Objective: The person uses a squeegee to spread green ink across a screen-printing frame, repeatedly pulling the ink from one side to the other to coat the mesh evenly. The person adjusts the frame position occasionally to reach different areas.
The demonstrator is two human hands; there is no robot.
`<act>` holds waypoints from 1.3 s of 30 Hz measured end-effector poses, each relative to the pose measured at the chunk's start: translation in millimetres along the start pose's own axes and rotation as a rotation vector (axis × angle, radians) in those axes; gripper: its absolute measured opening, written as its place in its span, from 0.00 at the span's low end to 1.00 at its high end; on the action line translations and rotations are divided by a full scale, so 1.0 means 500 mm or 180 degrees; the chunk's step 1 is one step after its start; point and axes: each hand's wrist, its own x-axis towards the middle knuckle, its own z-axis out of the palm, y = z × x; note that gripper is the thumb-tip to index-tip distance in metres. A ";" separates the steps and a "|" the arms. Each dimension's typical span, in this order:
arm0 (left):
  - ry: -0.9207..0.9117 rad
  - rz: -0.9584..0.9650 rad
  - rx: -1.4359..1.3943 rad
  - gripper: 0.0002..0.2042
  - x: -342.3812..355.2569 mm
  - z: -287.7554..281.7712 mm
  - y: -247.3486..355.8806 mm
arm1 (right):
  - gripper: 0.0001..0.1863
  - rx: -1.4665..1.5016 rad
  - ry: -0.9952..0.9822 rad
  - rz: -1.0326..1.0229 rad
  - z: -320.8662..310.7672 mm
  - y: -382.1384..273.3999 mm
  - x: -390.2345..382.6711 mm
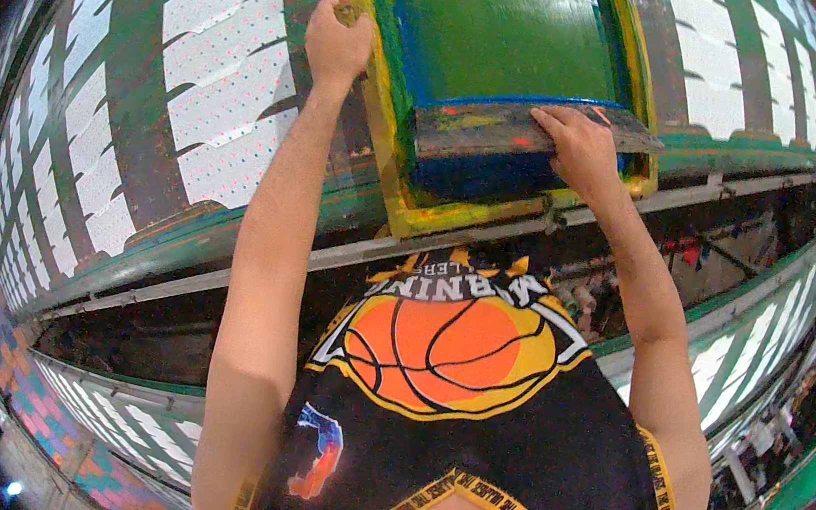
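Observation:
In front of me lies a screen printing frame with yellow-stained edges and a green mesh. My left hand is closed at the frame's left side, around a small knob-like piece partly hidden by the fingers. My right hand grips a wide squeegee with a worn, paint-smeared wooden handle. The squeegee lies across the near part of the frame, its blade edge hidden. Dark blue ink covers the near end, and a thin blue line runs along the squeegee's far side.
The frame rests on a long green printing table with a metal rail along its near edge. White cut fabric pieces lie in rows left and right, some with small pink dots. Another table with white pieces stands behind me.

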 end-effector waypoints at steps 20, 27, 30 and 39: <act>-0.0109 -0.0396 0.0484 0.17 -0.018 -0.039 0.029 | 0.16 -0.0188 0.0081 -0.0377 -0.067 0.296 0.900; -0.0164 -0.0477 0.0430 0.15 -0.016 -0.045 0.042 | 0.15 -0.0527 -0.0332 -0.0168 -0.079 0.311 0.993; -0.0132 -0.0432 0.0565 0.15 -0.020 -0.043 0.034 | 0.15 -0.0403 -0.0393 -0.0281 -0.068 0.304 0.980; -0.0024 -0.0196 0.0432 0.17 -0.010 -0.033 0.006 | 0.13 -0.0438 -0.0501 -0.0374 -0.041 0.203 0.615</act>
